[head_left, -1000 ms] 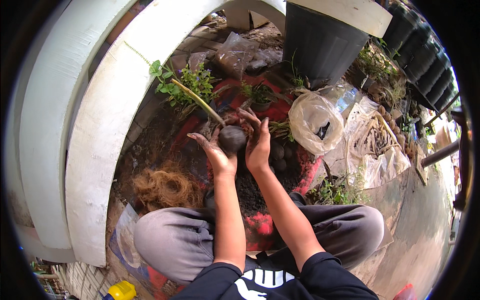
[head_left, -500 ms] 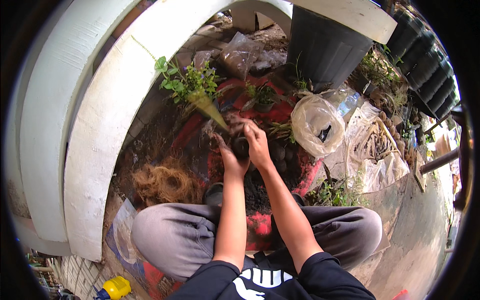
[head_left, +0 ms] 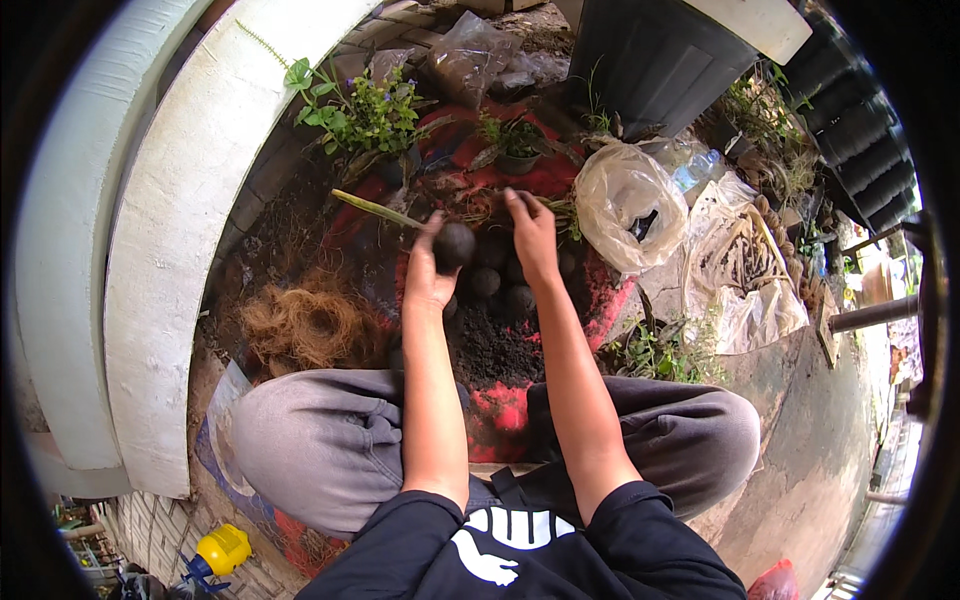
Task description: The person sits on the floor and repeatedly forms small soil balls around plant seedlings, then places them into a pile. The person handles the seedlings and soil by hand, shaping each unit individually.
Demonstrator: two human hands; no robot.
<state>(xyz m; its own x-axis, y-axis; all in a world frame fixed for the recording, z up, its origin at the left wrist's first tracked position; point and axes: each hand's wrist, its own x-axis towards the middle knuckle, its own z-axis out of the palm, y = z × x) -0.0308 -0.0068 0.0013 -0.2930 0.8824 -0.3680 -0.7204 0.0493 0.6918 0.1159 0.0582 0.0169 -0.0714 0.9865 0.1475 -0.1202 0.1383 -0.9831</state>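
Observation:
My left hand (head_left: 430,262) is closed around a dark round ball of soil (head_left: 455,246). A long yellow-green leaf (head_left: 375,208) sticks out from the ball toward the upper left. To the right, apart from the ball, my right hand (head_left: 535,238) is raised with its fingertips drawn together. What they hold, if anything, is too small to make out. Below and between both hands lie several similar dark balls (head_left: 486,282) beside a heap of loose black soil (head_left: 495,350), all on a red sheet (head_left: 500,408).
Tangled brown fibre (head_left: 305,328) lies left of my left forearm. Beyond my hands stand a leafy potted plant (head_left: 370,115) and a smaller one (head_left: 517,140). An open clear plastic bag (head_left: 630,205) sits at the right. A large black pot (head_left: 655,65) and a white curved wall (head_left: 165,230) border the area.
My hands were together around the ball and have moved apart. The ball shifted left with my left hand, and the leaf swung lower. My right hand moved right, off the ball.

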